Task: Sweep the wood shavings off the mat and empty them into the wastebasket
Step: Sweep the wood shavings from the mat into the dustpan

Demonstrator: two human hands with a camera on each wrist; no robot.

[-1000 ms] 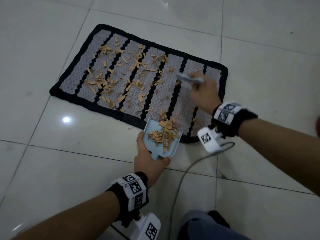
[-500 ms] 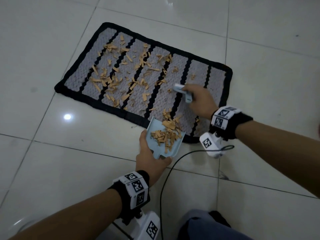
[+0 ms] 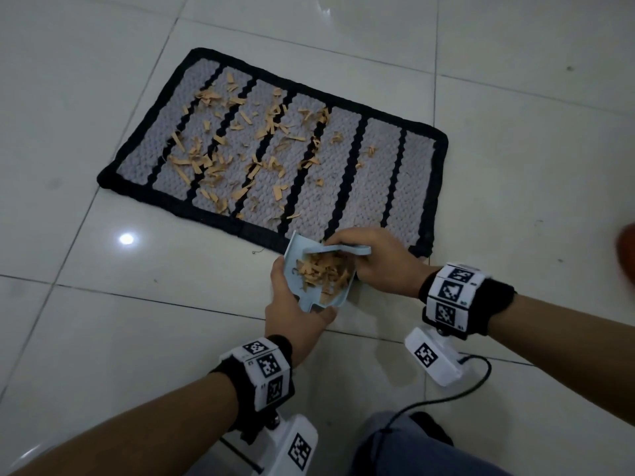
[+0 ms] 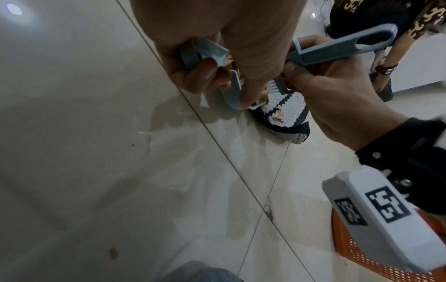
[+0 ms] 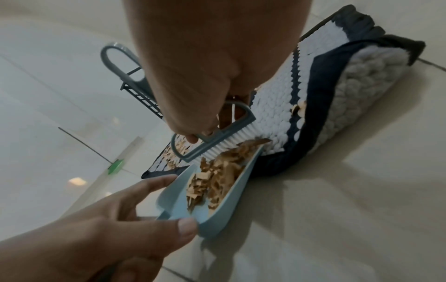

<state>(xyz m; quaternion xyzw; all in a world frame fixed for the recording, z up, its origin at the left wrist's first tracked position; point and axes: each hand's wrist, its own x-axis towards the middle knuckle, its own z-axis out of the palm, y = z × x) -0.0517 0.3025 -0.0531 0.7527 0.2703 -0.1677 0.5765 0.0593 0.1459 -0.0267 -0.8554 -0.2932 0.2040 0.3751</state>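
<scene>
Resting now in the dustpan at the mat's six-o'clock edge, one batch of shavings is gathered; the brush, pinched by the right hand, has swept back from mid-mat. The left hand clasps the pan's handle. Most shavings still litter the mat toward ten o'clock.

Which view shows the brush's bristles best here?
The right wrist view: the brush shows its white bristles against the shavings at the dustpan mouth. The left wrist view shows mostly the handle and a sliver of bristles; the head view shows only the brush's back.
</scene>
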